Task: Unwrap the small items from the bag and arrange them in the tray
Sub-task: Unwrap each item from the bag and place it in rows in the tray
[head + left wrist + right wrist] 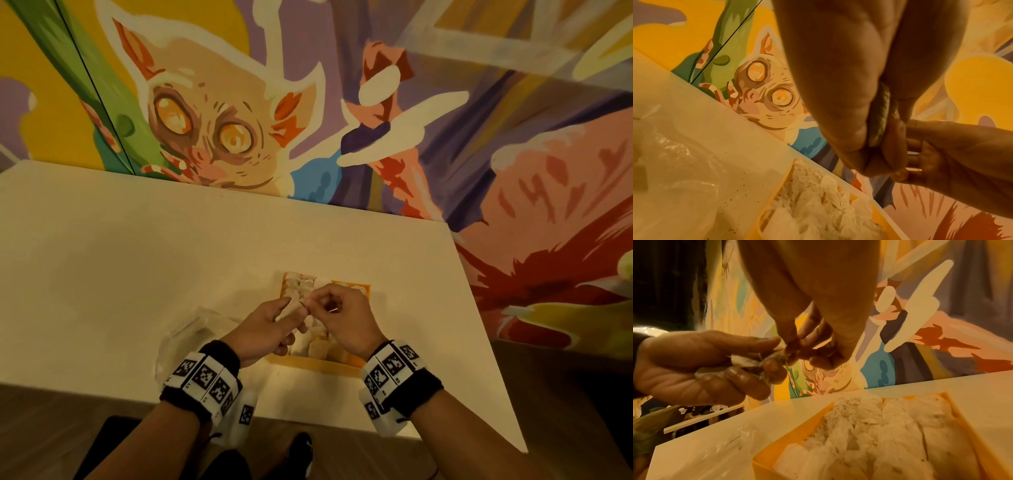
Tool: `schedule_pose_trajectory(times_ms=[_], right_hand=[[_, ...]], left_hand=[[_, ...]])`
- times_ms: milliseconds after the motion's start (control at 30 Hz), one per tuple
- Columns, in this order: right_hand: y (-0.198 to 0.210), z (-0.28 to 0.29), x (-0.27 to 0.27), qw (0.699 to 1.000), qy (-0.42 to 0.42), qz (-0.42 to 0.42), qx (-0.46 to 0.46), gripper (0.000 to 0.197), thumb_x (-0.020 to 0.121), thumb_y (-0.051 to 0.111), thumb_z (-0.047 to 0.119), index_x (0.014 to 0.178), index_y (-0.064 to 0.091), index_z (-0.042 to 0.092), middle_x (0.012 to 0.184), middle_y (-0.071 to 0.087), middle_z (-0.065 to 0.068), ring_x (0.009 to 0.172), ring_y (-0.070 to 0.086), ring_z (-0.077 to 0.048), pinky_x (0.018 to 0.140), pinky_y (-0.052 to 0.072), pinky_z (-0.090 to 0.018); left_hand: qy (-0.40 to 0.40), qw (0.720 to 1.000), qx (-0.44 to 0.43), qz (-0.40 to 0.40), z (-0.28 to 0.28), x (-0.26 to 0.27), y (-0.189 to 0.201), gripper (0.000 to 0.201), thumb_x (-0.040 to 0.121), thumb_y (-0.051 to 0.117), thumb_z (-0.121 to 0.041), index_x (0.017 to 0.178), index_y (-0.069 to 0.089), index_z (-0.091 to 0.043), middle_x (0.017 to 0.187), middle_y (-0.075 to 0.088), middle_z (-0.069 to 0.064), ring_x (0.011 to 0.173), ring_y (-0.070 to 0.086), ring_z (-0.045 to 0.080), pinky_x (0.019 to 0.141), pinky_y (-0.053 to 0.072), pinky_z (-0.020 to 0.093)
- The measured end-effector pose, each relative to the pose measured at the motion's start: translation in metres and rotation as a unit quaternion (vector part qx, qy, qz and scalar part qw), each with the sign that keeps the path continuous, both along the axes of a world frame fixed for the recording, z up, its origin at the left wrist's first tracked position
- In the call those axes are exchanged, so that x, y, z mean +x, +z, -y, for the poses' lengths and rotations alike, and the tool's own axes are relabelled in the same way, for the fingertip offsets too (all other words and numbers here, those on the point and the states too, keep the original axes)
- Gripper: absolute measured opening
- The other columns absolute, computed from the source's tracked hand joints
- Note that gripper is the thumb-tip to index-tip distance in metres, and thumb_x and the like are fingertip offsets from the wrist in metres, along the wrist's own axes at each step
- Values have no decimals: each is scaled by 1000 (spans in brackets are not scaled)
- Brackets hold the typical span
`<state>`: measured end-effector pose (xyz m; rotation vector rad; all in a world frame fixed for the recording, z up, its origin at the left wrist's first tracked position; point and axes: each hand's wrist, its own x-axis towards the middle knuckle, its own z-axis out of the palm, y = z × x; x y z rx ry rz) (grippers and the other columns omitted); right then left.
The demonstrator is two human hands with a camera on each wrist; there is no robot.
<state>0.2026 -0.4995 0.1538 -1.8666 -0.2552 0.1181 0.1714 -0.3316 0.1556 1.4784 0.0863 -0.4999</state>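
on one white table (137,274), two hands' fingers (291,313) pinch one wrapped item (744,361) above one tray (364,291).

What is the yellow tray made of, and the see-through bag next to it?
The tray looks like smooth matte plastic or card: flat yellow walls, crisp edges; hard to tell which. The bag looks like thin glossy plastic film: clear, crinkled, with shiny glints.
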Motion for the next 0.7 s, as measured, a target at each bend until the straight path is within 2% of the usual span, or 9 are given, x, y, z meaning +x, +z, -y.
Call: schedule_pose_trajectory(times_ms=[133, 267, 333, 400, 467, 567, 700], right_hand=[[3, -4, -1, 999, 37, -25, 9, 12, 86, 72, 28, 98, 72, 24, 87, 70, 6, 79, 66, -8, 78, 54, -24], [2, -4, 3, 998, 59, -6, -38, 11, 82, 76, 26, 91, 75, 18, 83, 71, 8, 80, 63, -1, 75, 51, -20], [1, -3, 4, 998, 41, -4, -40, 9, 84, 75, 24, 88, 74, 16, 85, 72, 6, 80, 63, -2, 75, 53, -22], [-2, -1, 6, 1000, 11, -16, -22, 8, 85, 73, 26, 86, 72, 18, 86, 71, 2, 79, 66, -9, 75, 56, -27], [-6, 1, 8, 999, -25, -39, 1, 9, 86, 72, 27, 85, 68, 19, 84, 70, -1, 74, 68, -16, 67, 56, -30], [-8, 4, 8, 994, -60, -84, 35, 10, 88, 69, 24, 86, 64, 17, 78, 69, -4, 65, 69, -20, 58, 54, -32], [-11, 5, 5, 989, -62, -112, 76, 11, 90, 67, 19, 88, 60, 12, 72, 68, -7, 63, 69, -25, 63, 57, -39]], left_hand=[[-10, 1000, 7, 5, 1, 0, 1, 21, 95, 59, -13, 116, 60, -11, 80, 58, 7, 54, 37, 13, 47, 32, 24], [-38, 999, 14, 11, 0, 0, 2, 22, 93, 61, -6, 115, 59, -7, 79, 56, 11, 53, 38, 12, 46, 31, 24], [-35, 999, 12, 13, -2, -1, 3, 23, 92, 64, -9, 114, 61, -9, 79, 57, 11, 52, 38, 13, 46, 31, 24], [-12, 1000, 8, 13, -4, -1, 3, 20, 91, 66, -15, 111, 62, -12, 79, 60, 10, 53, 38, 13, 47, 31, 25], [25, 1000, 1, 17, -6, 1, 1, 18, 91, 66, -19, 108, 63, -12, 78, 61, 9, 53, 38, 14, 48, 30, 25], [88, 995, 5, 45, -7, 4, -1, 16, 94, 62, -19, 104, 63, -7, 75, 59, 9, 51, 35, 14, 46, 28, 23], [121, 988, 30, 96, -6, 10, -1, 19, 93, 63, -17, 92, 62, 2, 61, 52, -1, 48, 34, 13, 46, 28, 24]])
